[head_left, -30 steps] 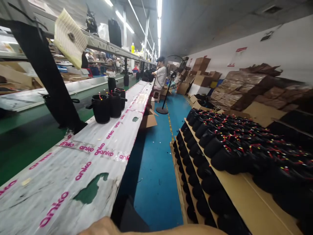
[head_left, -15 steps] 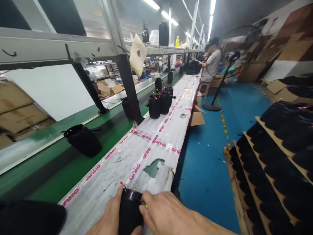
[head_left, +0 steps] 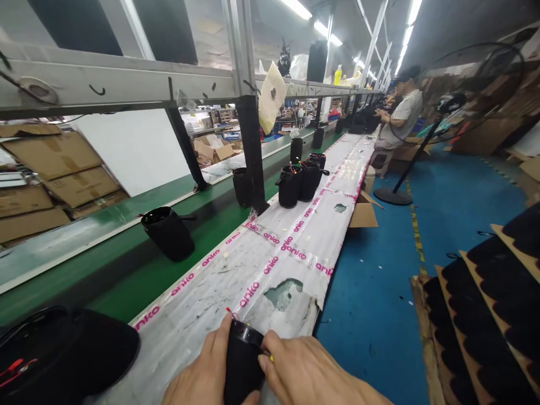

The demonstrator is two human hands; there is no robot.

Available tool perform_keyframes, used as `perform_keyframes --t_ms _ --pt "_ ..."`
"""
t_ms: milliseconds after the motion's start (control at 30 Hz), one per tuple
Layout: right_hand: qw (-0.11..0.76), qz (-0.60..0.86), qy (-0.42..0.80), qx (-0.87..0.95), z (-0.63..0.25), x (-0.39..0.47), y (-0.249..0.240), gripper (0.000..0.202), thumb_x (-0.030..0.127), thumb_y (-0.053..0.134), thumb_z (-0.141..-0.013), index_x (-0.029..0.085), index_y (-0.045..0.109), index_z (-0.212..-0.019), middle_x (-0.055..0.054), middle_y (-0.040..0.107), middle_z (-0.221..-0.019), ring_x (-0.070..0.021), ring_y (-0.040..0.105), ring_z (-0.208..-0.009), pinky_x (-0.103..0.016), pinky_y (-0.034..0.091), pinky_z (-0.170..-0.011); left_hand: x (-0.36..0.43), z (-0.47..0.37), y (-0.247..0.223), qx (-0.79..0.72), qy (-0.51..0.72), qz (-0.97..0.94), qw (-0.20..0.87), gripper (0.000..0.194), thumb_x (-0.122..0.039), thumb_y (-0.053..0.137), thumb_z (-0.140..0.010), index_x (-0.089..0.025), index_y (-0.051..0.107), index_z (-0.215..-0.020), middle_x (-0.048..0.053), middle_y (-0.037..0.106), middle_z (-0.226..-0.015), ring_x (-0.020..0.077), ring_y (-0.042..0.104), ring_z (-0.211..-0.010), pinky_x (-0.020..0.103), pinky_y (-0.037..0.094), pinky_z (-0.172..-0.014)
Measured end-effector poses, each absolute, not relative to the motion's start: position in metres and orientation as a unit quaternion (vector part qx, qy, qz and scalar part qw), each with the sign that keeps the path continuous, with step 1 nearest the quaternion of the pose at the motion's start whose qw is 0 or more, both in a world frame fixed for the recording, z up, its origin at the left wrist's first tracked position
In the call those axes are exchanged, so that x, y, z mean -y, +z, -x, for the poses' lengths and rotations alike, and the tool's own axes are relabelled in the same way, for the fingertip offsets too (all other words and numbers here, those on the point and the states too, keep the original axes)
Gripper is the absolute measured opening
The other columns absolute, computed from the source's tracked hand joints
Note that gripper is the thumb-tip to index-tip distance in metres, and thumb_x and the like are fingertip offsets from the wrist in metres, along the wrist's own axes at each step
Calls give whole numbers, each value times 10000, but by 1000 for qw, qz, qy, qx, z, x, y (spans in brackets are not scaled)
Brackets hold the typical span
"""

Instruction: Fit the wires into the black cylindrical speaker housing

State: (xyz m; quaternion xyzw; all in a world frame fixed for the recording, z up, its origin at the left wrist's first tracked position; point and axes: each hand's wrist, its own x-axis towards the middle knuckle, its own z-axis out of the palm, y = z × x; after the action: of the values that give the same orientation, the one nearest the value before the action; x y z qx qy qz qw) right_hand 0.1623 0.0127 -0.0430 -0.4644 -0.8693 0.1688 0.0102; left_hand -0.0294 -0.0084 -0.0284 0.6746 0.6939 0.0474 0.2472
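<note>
At the bottom of the view, a black cloth-covered cylindrical housing [head_left: 242,365] stands on the bench, tilted slightly, with a shiny rim and a red wire end poking out at its top. My left hand [head_left: 202,365] wraps round its left side. My right hand [head_left: 304,365] pinches at the right side of the rim, and a small yellow tip shows beside the fingers. Exactly what the right fingertips grip is hidden. To the left sits a larger-looking black housing [head_left: 97,349], close to the camera, with red wires inside.
The bench [head_left: 202,304] wears a torn white cover with pink-lettered tape. Several housings [head_left: 289,188] stand further along it, others [head_left: 169,236] on the green belt [head_left: 105,281]. A dark post [head_left: 252,152] rises between. At right are stacked black housings [head_left: 485,315], a fan [head_left: 422,152] and a co-worker [head_left: 400,115].
My view has turned left, so the bench and surroundings appear further right. More of the near-left housing shows. Both hands stay on the same housing with little change in grip.
</note>
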Motion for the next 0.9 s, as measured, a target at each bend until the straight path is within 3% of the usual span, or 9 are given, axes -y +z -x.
perform_keyframes --t_ms 400,633,900 --pt "11 465 161 870 -160 -9 -42 66 223 463 -1022 204 525 -1010 -44 749 -780 -259 738 -651 -356 215 -492 10 27 -33 -699 50 -681 212 915 -347 584 -742 -216 267 -1590 80 649 -1395 252 766 -821 333 534 -664" --pt "-7 478 167 862 -156 -8 -42 63 206 454 -1019 206 513 -1000 -48 749 -764 -259 742 -632 -358 175 -457 9 24 -20 -691 12 -687 222 889 -331 582 -785 -177 268 -1602 141 645 -1405 301 768 -947 350 572 -743" --pt "-28 471 121 873 -153 -8 -35 76 157 483 -1007 175 552 -1035 -44 736 -728 -244 733 -587 -370 148 -419 7 20 -18 -699 -4 -681 216 898 -310 580 -773 -158 281 -1606 168 637 -1405 321 769 -925 365 586 -743"
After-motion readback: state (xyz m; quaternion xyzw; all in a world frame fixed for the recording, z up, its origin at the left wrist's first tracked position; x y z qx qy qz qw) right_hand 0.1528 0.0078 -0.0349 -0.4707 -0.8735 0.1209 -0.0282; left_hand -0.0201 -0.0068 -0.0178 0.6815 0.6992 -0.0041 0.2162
